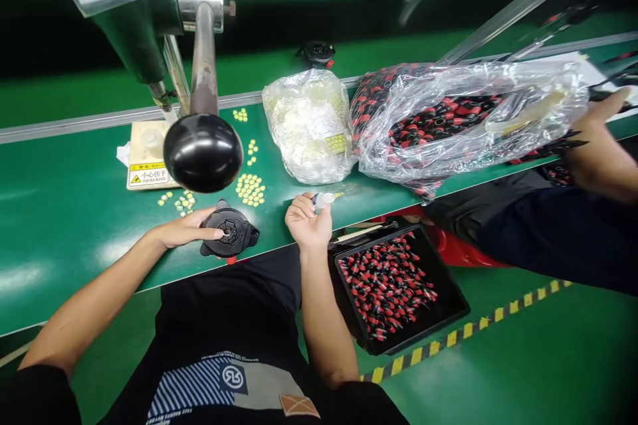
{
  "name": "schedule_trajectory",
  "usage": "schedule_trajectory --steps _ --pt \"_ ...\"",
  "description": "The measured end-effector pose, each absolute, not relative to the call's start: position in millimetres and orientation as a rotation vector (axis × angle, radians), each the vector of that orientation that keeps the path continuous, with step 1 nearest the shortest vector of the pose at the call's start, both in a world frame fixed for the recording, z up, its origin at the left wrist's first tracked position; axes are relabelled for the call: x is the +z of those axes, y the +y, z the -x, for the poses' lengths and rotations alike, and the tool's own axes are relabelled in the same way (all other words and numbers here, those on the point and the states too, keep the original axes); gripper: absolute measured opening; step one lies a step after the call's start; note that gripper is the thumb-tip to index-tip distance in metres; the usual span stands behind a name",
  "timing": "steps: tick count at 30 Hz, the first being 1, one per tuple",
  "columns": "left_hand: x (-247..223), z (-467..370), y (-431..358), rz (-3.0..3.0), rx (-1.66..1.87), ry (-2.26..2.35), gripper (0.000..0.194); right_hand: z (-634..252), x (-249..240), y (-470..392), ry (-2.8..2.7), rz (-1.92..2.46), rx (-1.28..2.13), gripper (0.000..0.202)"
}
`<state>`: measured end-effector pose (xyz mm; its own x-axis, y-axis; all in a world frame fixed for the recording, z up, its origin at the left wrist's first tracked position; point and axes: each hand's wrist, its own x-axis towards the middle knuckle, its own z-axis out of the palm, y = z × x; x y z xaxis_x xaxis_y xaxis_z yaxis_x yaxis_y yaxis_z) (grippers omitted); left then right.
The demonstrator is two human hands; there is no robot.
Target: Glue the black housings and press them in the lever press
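My left hand [192, 229] is closed around the left side of a round black plastic housing [226, 231], its thumb lying over the top near the centre hole. A bit of red shows under the housing at the bench edge. In my right hand [309, 222] is a small clear squeeze bottle [323, 200] with a thin needle tip pointing right, gripped in curled fingers. Small yellow round parts [250, 190] lie in a cluster just beyond the housing, with a few smaller groups [184, 202] around it.
A lever press with a black ball knob [203, 153] overhangs the green bench [64, 212]. Behind my right hand sit a clear bag of yellow parts [312, 126] and a bag of red-black parts [438, 126]. A black tray [448, 299] stands lower right. A co-worker's arm [605, 153] reaches in.
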<state>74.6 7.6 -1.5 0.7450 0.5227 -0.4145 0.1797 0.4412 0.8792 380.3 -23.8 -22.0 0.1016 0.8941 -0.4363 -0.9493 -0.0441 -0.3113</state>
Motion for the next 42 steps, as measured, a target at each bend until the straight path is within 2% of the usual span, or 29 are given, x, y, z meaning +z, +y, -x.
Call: schedule_trajectory --steps 3,5,7,12,17,21,27,30,36,39,42 --pt "-3.3 -71.1 16.8 -1.207 0.18 0.625 0.07 -374.5 -23.3 -36.2 -0.007 0.705 1.438 0.046" --pt "-5.3 -68.5 19.1 -1.23 0.174 0.568 0.068 -366.1 -27.4 -46.8 -0.34 0.996 1.302 0.06" --pt "-8.2 -66.6 19.1 -1.237 0.181 0.527 0.065 -356.0 -33.5 -53.6 -0.74 1.33 1.082 0.065" --pt "-14.0 -66.6 13.8 -1.199 0.24 0.495 0.069 -339.4 -45.8 -42.6 -1.142 1.618 0.815 0.032" --pt "-5.9 -69.0 9.8 -1.172 0.264 0.565 0.074 -336.0 -42.0 -29.4 -1.298 1.71 0.73 0.02" --pt "-1.1 -69.6 8.1 -1.18 0.31 0.599 0.071 -336.9 -33.7 -35.2 -1.285 1.715 0.777 0.018" --pt "-9.0 -73.7 2.8 -1.202 0.39 0.612 0.061 -346.8 -9.0 -58.6 -1.121 1.562 1.142 0.036" --pt "-7.4 -76.5 0.8 -1.193 0.398 0.597 0.063 -346.3 1.2 -67.5 -1.038 1.457 1.374 0.033" --pt "2.3 -73.4 2.1 -1.247 0.373 0.577 0.055 -346.1 1.5 -70.8 -1.013 1.379 1.544 0.03" --pt "-2.2 -69.3 4.0 -1.237 0.342 0.544 0.051 -346.3 3.7 -75.1 -1.171 1.363 1.53 0.025" --pt "-6.9 -73.1 -1.7 -1.233 0.355 0.569 0.055 -339.2 8.9 -81.6 -1.338 1.402 1.322 0.021"
